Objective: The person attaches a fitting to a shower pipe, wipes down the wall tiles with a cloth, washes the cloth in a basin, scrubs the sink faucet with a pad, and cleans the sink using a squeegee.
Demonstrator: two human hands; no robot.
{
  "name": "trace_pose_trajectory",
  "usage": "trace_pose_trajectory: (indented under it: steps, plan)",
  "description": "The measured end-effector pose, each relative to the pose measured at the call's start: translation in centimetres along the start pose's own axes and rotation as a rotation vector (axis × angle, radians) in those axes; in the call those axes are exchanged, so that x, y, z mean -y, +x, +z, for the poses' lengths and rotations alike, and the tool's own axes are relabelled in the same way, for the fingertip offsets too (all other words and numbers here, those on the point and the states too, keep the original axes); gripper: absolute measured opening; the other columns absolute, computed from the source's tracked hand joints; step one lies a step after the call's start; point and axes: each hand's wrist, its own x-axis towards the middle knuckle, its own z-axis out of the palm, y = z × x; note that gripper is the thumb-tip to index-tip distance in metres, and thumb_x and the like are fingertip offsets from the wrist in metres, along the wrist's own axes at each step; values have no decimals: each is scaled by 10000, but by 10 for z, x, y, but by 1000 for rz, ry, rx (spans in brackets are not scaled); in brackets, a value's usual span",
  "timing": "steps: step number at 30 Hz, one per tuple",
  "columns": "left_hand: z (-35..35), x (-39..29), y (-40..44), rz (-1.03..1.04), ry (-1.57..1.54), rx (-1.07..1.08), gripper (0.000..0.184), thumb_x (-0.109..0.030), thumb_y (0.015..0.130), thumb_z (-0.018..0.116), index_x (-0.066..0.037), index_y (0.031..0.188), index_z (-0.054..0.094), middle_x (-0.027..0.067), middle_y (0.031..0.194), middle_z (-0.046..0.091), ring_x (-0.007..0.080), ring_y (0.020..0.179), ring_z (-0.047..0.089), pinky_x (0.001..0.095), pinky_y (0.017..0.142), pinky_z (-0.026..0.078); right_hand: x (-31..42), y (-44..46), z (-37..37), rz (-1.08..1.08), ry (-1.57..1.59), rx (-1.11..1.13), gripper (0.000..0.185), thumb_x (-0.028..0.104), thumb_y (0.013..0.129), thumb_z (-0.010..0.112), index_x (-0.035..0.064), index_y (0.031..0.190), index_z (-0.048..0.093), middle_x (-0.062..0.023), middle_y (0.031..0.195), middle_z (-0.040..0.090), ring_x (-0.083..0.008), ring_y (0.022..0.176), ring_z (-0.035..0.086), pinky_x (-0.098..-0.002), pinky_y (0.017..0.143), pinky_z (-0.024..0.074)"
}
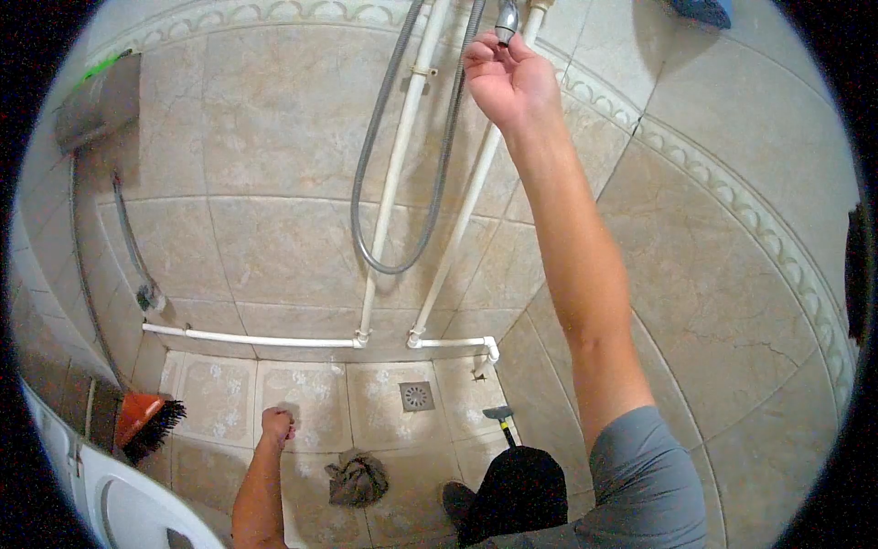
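My right hand [517, 84] is raised against the tiled wall, palm toward me, its thumb and fingers closed around the lower end of a chrome tap spout [507, 20]. The top of the tap is cut off by the frame. Low on the left, my left hand [277, 425] hangs above the floor with its fingers curled; whatever they may hold is hidden. A crumpled grey-brown cloth [358, 479] lies on the floor tiles to the right of that hand.
A flexible metal hose [400, 271] loops down beside white pipes [395, 174]. On the floor are a drain [416, 396], an orange-and-black broom head [146, 423] and a small grey-headed scraper-like tool [498, 414]. A white appliance-like object [137, 499] stands lower left.
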Motion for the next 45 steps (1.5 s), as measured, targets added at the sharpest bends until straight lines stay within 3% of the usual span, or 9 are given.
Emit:
trace_pose_trajectory:
  steps: [5, 8, 14, 17, 22, 25, 34, 40, 45]
  plan:
    - [-1, 4, 3, -21, -72, 1, 86, -27, 860, 564, 12, 928, 599, 104, 685, 565, 181, 485, 520, 329, 376, 408, 3, 2, -17, 196, 105, 309, 261, 277, 1082, 324, 42, 1095, 437, -102, 857, 530, -199, 716, 504, -326, 566, 431]
    - [-1, 8, 10, -20, -58, -15, 99, -18, 854, 560, 18, 938, 595, 106, 692, 566, 181, 486, 518, 332, 378, 408, -7, -11, 17, -63, -88, -153, 312, 333, 1093, 286, 55, 1081, 426, -95, 855, 533, -195, 711, 503, -320, 551, 424]
    - [0, 7, 9, -33, 22, -19, 105, -48, 855, 571, 6, 933, 617, 105, 703, 583, 180, 492, 531, 335, 388, 432, 4, 4, -25, 214, 107, 486, 360, 311, 1097, 296, -19, 1048, 433, -123, 902, 505, -207, 801, 499, -316, 623, 437]
    - [2, 3, 6, -28, 30, -34, 115, -65, 857, 573, -2, 934, 629, 103, 709, 590, 179, 497, 541, 334, 399, 446, -6, -13, 10, -100, -124, -82, 365, 308, 1099, 287, -18, 1041, 441, -120, 902, 508, -197, 766, 495, -299, 600, 426]
    - [3, 7, 11, -18, 63, -19, 119, -70, 856, 573, -9, 945, 622, 103, 721, 594, 180, 501, 548, 329, 409, 450, 6, 10, -28, 309, 195, 526, 356, 334, 1086, 318, 13, 1083, 471, -128, 870, 548, -216, 760, 539, -302, 580, 443]
    - [4, 7, 11, -30, 2, -36, 98, -60, 851, 573, -8, 922, 617, 105, 704, 588, 182, 491, 542, 326, 401, 440, -9, -17, 11, -86, -164, -33, 347, 311, 1097, 318, -8, 1029, 435, -91, 866, 481, -171, 707, 470, -288, 565, 409]
    - [-2, 21, 23, -34, -6, -15, 119, -49, 843, 583, 15, 938, 615, 111, 705, 591, 188, 497, 545, 330, 396, 444, 6, 6, -21, 268, 219, 353, 362, 331, 1088, 299, 15, 1044, 471, -66, 797, 516, -172, 637, 420, -299, 520, 328]
    - [-1, 27, 26, -8, 41, -24, 119, -68, 862, 587, 8, 942, 631, 110, 704, 600, 191, 503, 557, 334, 401, 457, -18, -9, 15, -175, -124, -33, 327, 266, 1101, 272, 1, 1041, 453, -49, 811, 444, -150, 673, 395, -303, 556, 338]
    - [-1, 22, 20, 6, 103, -15, 91, -84, 887, 585, -9, 915, 628, 91, 691, 593, 177, 481, 539, 324, 392, 446, 19, 22, -23, 87, 5, 202, 322, 229, 1092, 275, -8, 1047, 487, -56, 831, 484, -167, 677, 431, -313, 587, 383]
